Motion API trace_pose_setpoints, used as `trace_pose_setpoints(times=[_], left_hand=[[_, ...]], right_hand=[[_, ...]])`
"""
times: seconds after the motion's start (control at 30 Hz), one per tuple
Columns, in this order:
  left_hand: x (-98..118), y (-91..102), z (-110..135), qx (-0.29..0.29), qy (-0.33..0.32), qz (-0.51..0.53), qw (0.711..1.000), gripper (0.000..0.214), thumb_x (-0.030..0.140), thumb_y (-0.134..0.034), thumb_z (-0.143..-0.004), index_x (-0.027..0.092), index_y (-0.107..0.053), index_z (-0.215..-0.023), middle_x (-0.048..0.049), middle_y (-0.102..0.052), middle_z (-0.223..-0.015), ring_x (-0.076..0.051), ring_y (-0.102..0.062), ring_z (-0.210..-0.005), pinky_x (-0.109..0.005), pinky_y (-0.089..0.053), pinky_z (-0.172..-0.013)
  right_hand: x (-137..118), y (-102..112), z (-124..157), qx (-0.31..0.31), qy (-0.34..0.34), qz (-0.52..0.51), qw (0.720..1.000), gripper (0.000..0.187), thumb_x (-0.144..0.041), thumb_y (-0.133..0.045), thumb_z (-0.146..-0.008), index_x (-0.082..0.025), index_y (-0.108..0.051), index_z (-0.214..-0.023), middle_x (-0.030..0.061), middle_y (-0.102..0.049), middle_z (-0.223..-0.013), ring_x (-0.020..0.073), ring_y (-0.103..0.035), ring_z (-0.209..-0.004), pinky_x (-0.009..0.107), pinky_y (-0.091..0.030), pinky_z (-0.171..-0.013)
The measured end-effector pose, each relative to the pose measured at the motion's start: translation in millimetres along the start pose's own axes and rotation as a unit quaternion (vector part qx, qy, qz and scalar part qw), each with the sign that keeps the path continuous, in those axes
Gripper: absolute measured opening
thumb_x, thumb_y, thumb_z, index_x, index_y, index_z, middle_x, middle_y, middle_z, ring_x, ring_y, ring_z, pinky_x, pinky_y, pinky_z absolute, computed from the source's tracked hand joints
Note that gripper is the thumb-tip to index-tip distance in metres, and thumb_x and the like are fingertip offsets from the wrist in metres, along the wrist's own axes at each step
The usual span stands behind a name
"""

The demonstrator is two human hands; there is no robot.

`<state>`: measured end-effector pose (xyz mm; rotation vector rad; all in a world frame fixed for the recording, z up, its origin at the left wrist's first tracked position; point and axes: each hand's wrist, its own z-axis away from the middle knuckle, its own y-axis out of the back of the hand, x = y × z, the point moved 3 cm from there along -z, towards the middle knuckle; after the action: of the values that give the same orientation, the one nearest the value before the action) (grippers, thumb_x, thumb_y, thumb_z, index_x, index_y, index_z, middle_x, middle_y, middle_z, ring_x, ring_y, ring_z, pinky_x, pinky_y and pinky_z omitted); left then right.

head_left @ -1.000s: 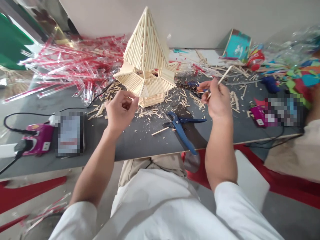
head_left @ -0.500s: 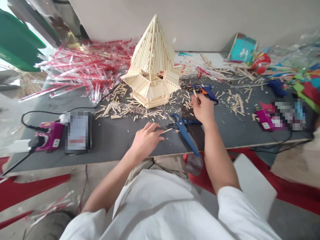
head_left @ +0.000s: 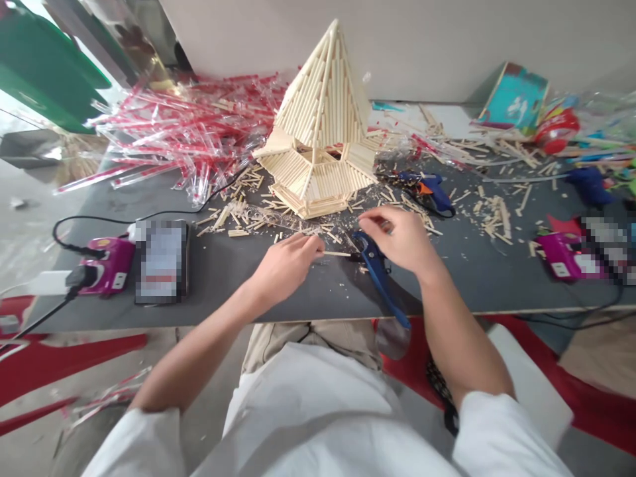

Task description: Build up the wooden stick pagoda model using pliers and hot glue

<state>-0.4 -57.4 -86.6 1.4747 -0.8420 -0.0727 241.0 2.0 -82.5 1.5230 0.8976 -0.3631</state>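
Observation:
My left hand (head_left: 293, 265) is above the near middle of the grey table. Its thumb and fingers pinch one end of a thin pale wooden stick (head_left: 338, 254), which points right. My right hand (head_left: 397, 238) hovers over a blue-handled cutter (head_left: 381, 281), fingertips drawn together in a pinch; whatever they hold, if anything, does not show. Part of the cutter lies hidden beneath this hand. Behind both hands stands a pagoda-like model (head_left: 318, 132) built of short pale sticks, with a tall pointed roof over a wider tier.
Cut stick pieces (head_left: 238, 215) litter the table (head_left: 218, 278). A blue glue gun (head_left: 432, 191) lies right of the model, another (head_left: 589, 185) farther right. Red-and-clear plastic wrappers (head_left: 173, 139) pile up at back left. A phone (head_left: 163, 262) rests beside a purple power strip (head_left: 112, 265).
My left hand has taken hold of the stick that lay by its fingers. My right hand has come from near the glue gun toward the cutter; the small stick it held no longer shows.

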Motion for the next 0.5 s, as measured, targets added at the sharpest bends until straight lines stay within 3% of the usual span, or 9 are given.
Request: trace_pose_setpoints(times=[0.13, 0.2, 0.27, 0.4, 0.5], left_hand=[[-19, 20.1, -20, 0.023, 0.014, 0.132, 0.991, 0.013, 0.024, -0.054, -0.104, 0.021, -0.066, -0.102, -0.003, -0.074, -0.093, -0.017, -0.067, -0.082, -0.029, -0.05, -0.076], [-28, 19.5, -26, 0.046, 0.051, 0.192, 0.979, 0.007, 0.023, -0.061, -0.098, 0.021, -0.068, -0.095, -0.0019, -0.074, -0.087, -0.016, -0.067, -0.077, -0.029, -0.052, -0.075], [-37, 12.9, -27, 0.076, 0.118, 0.284, 0.948, 0.004, 0.024, -0.066, -0.094, 0.02, -0.065, -0.092, -0.0015, -0.071, -0.08, -0.015, -0.067, -0.071, -0.029, -0.054, -0.068], [-50, -4.8, -24, 0.143, 0.234, 0.435, 0.858, 0.028, 0.026, -0.075, -0.087, 0.021, -0.054, -0.105, -0.0013, -0.071, -0.08, -0.013, -0.067, -0.058, -0.026, -0.055, -0.052], [-49, -11.5, -23, 0.168, 0.25, 0.438, 0.847, 0.032, 0.028, -0.074, -0.089, 0.023, -0.05, -0.11, -0.0016, -0.073, -0.085, -0.013, -0.068, -0.056, -0.026, -0.056, -0.05]], right_hand=[[-43, -25, -10, -0.21, 0.052, -0.038, 0.975, 0.026, -0.038, -0.06, -0.101, -0.021, -0.075, -0.088, 0.0036, -0.073, -0.084, 0.0167, -0.062, -0.071, 0.031, -0.044, -0.069], [-50, -36, -19, -0.267, 0.049, -0.038, 0.962, 0.029, -0.035, -0.057, -0.102, -0.021, -0.071, -0.082, 0.0013, -0.068, -0.073, 0.0149, -0.058, -0.066, 0.03, -0.039, -0.065], [-49, -46, -26, -0.279, 0.02, -0.048, 0.959, 0.027, -0.035, -0.057, -0.102, -0.02, -0.068, -0.081, -0.0005, -0.063, -0.068, 0.014, -0.055, -0.063, 0.029, -0.036, -0.062], [-41, -65, -29, -0.255, -0.039, -0.128, 0.958, 0.027, -0.042, -0.062, -0.1, -0.022, -0.06, -0.083, -0.0024, -0.058, -0.065, 0.0132, -0.051, -0.059, 0.029, -0.036, -0.059], [-34, -79, -21, -0.249, -0.093, -0.224, 0.938, 0.036, -0.054, -0.066, -0.098, -0.023, -0.055, -0.082, -0.0033, -0.056, -0.063, 0.0121, -0.051, -0.052, 0.027, -0.038, -0.052]])
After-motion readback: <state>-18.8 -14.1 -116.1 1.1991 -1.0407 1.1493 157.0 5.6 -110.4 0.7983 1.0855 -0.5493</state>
